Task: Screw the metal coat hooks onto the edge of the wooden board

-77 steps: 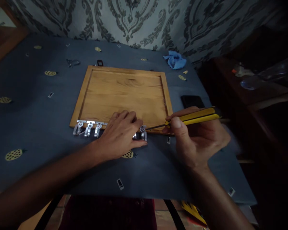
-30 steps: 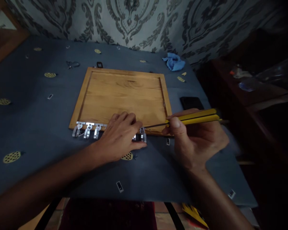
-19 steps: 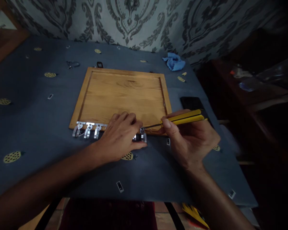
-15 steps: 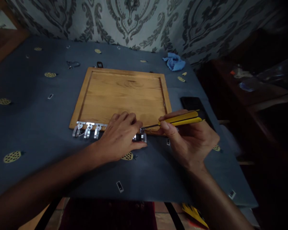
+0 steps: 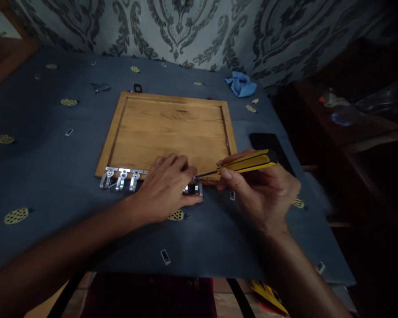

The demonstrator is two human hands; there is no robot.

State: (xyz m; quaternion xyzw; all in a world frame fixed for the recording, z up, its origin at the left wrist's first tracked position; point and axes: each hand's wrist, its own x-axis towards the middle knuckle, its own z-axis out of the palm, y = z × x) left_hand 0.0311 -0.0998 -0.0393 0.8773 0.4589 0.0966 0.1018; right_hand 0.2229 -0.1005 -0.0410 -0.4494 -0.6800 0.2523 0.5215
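Observation:
A shallow wooden panel with a raised frame (image 5: pixel 172 128) lies flat on the table. Along its near edge runs a metal hook rail (image 5: pixel 122 177) with several silver hooks, partly covered by my left hand (image 5: pixel 164 187). That hand's fingers are bent over the rail and edge, and its thumb reaches below the right-hand hook. My right hand (image 5: pixel 263 190) is closed around the yellow and black handle of a screwdriver (image 5: pixel 248 161). The screwdriver's thin shaft slants left, its tip at the rail close to my left fingertips. Whether the tip sits in a screw is too small to tell.
A black phone (image 5: pixel 268 143) lies right of the panel, partly behind my right hand. At the back are a crumpled blue cloth (image 5: pixel 241 85), a small dark buckle-like piece (image 5: pixel 138 88) and a small wire-like item (image 5: pixel 100 88). A patterned curtain (image 5: pixel 175 31) hangs behind the table.
The screwdriver handle has turned in my right hand and shifted slightly left and up. My left hand stays in place on the rail.

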